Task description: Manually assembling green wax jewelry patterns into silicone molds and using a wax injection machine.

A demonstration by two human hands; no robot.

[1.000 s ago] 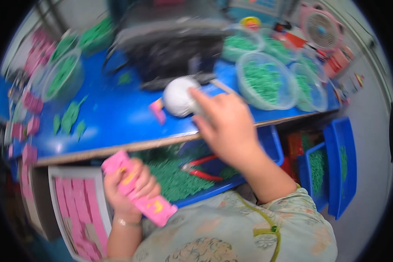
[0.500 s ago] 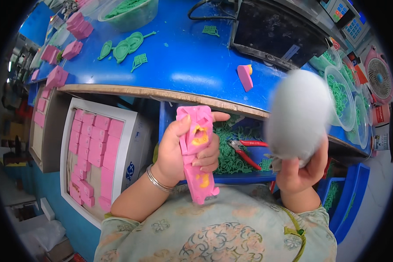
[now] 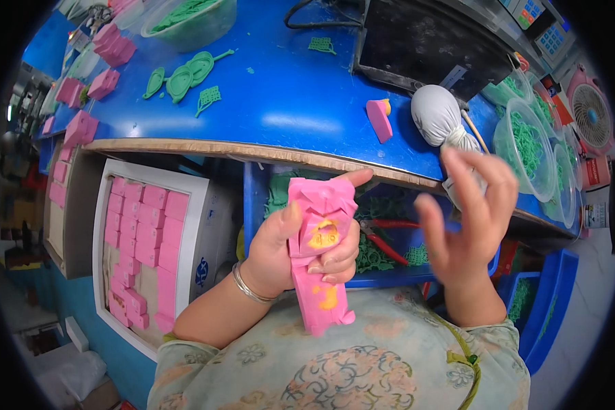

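Observation:
Upright in front of my chest, a pink rubber mold (image 3: 311, 266) with yellow patches and a small cavity in its face is gripped by my left hand (image 3: 272, 246). Its fingers wrap around the mold, while the index finger points out past the top. My right hand (image 3: 475, 219) is empty, fingers apart and slightly blurred. Just beyond its fingertips a tied white cloth pouch (image 3: 434, 113) lies on the blue table's front edge. A small pink and yellow mold piece (image 3: 379, 121) lies left of the pouch.
Below the table edge, a blue drawer (image 3: 376, 277) holds green scraps and red-handled cutters (image 3: 383, 247). A white box (image 3: 188, 253) of pink molds stands at left. Flat green pieces (image 3: 184, 78), a black device (image 3: 430, 55) and tubs of green strands (image 3: 519, 147) occupy the table.
My right hand has let go of the white pouch, which now rests on the table edge, and its fingers have spread. The mold in my left hand has shifted slightly right and down.

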